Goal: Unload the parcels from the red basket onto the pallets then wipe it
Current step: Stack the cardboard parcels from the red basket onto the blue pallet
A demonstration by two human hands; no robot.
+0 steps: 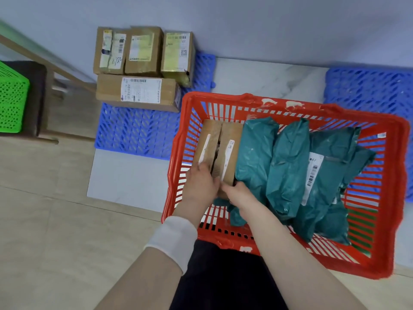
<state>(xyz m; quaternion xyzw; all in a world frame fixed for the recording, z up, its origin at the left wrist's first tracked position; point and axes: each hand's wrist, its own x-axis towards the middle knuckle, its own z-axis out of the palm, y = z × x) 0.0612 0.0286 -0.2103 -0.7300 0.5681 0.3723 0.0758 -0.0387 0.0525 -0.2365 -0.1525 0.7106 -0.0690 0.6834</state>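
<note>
In red basket (223, 98), left hand (200, 182), right hand (237, 193) grip boxes (231, 139).

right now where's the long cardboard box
Head view, upper left: the long cardboard box lies on the left blue pallet, in front of three smaller boxes by the wall, just beyond the red basket's far-left corner.

You've got one red basket (399, 186). Inside it, count two boxed parcels (229, 148) and a heap of teal mailer bags (288, 166): at least four, but they overlap too much for an exact number. There are two blue pallets (134, 133), and the left one carries four cartons (138, 92). One green basket (11, 99) sits far left.
</note>
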